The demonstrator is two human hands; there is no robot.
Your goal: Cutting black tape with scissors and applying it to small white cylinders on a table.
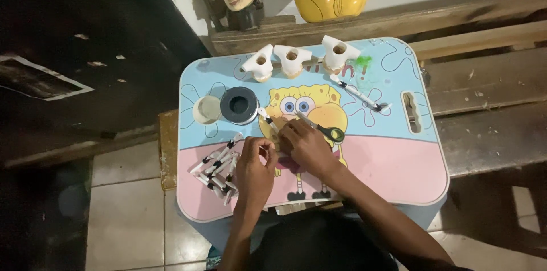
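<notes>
Surface (387,163), a small cartoon-printed lap desk, carries all work. Beyond both hands: three white-painted figures (292,59), set in a row, look finished. Left of the left hand (254,169): pile of white-and-black sticks (219,169), apparently done. Left hand is pinched closed; on what, cannot tell. Right hand (306,144) is curled shut around scissors (325,128). One stick (268,118) lies just beyond the hands.

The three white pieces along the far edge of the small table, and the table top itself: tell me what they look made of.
Three white pieces: probably wood, painted matte white; bare tan shows at their bored holes and bases. Table top: likely plastic or laminated board, smooth and slightly glossy, with a flat printed cartoon in blue and pink and a moulded slot near its right side.
</notes>
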